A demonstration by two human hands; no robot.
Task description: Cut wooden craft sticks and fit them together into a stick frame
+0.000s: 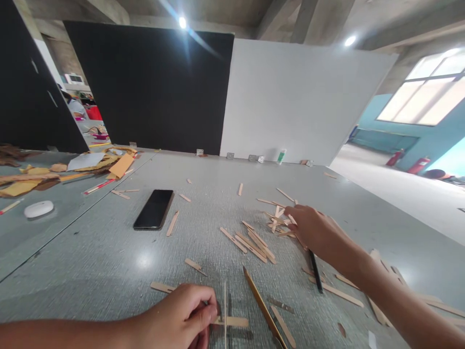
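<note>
My left hand (pixel 185 315) is at the near edge of the grey table (pixel 203 213), fingers curled and pinched on a small cross of flat wooden sticks (pixel 228 321). My right hand (pixel 308 225) reaches forward to a loose pile of wooden sticks (pixel 278 220); its fingertips touch the pile, but they are turned away, so a grip cannot be seen. More wooden sticks (pixel 250 245) lie in a row between the two hands. A black pen (pixel 315 271) lies under my right wrist.
A black phone (pixel 154 209) lies face up at centre left. A long wooden ruler-like strip (pixel 263 308) lies beside the cross. A white round object (pixel 38 209) and cardboard scraps (pixel 47 172) sit at far left. Black and white partition boards stand behind the table.
</note>
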